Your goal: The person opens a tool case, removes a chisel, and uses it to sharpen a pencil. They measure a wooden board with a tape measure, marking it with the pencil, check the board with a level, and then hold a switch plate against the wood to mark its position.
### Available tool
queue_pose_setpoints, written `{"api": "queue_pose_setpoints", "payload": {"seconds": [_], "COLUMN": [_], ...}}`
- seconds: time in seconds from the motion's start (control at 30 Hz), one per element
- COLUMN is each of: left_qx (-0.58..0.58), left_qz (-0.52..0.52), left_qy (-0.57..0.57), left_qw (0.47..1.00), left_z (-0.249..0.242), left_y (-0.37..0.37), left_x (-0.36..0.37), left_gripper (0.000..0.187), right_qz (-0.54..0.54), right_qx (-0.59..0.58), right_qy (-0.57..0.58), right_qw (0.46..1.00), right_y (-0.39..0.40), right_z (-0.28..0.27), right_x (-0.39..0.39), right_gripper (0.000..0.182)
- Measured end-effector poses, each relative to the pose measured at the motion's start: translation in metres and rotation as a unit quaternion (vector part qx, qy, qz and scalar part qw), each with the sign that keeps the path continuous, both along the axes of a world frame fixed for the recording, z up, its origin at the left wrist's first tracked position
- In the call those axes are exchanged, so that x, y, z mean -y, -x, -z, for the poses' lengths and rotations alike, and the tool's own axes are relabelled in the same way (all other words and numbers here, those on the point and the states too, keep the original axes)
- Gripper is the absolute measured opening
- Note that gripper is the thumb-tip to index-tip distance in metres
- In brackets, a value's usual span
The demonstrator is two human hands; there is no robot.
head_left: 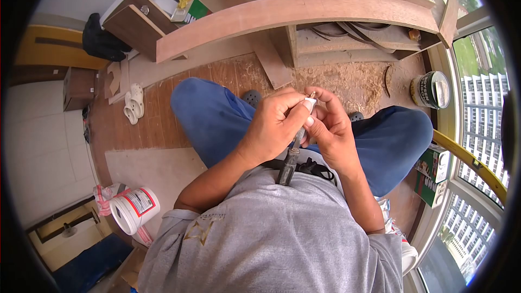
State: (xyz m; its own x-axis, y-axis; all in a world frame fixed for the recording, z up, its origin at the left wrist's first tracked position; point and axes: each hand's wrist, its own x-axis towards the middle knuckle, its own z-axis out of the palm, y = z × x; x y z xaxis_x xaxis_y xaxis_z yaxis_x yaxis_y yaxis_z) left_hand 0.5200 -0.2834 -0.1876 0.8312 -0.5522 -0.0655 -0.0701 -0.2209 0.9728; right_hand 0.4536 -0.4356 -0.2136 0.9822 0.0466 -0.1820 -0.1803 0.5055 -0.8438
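My left hand (278,122) and my right hand (332,126) meet in front of my lap, fingers closed in a pinch. Between their fingertips is a small white piece (311,101) with a metallic tip at its upper end. A black-handled hand tool (287,169) points up from my belly, its metal shank running in between my hands. My palms and fingers hide the shank's far end. I cannot tell which hand grips the shank.
A long curved wooden panel (233,23) lies across the open cabinet frame (347,45) ahead. Wood shavings (347,82) cover the floor there. A dark tub (430,90) stands right, near a yellow spirit level (471,164). White bucket (134,210) and pale clogs (134,104) are on the left.
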Motion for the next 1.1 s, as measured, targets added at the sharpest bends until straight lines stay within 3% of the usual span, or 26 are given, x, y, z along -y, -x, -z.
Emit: {"api": "queue_pose_setpoints", "payload": {"seconds": [0.33,0.43,0.5,0.93,1.03,1.1], "left_qx": [-0.009,-0.074,-0.206,-0.162,-0.103,-0.120], "left_qz": [-0.034,-0.056,-0.007,0.030,0.033,0.032], "left_qy": [-0.029,0.013,0.029,0.098,0.030,0.047], "left_qw": [0.999,0.996,0.978,0.981,0.994,0.991], "left_z": [0.005,0.003,-0.002,-0.012,-0.003,-0.006], "left_y": [0.010,0.008,-0.004,-0.008,-0.005,-0.002], "left_x": [-0.004,-0.009,-0.015,0.006,0.003,0.003], "left_gripper": [0.027,0.028,0.032,0.023,0.023,0.023], "right_qz": [0.026,0.048,0.056,0.022,0.016,0.006], "right_qx": [-0.006,-0.024,-0.016,0.001,-0.002,-0.014], "right_qy": [0.021,0.011,-0.002,-0.011,0.004,-0.009], "right_qw": [0.999,0.999,0.998,1.000,1.000,1.000], "right_y": [0.002,0.003,0.003,-0.001,0.001,0.001], "right_z": [0.000,0.004,0.004,-0.004,-0.001,-0.002], "right_x": [0.000,0.003,0.003,0.003,0.005,0.008], "right_gripper": [0.038,0.046,0.048,0.056,0.054,0.053]}}
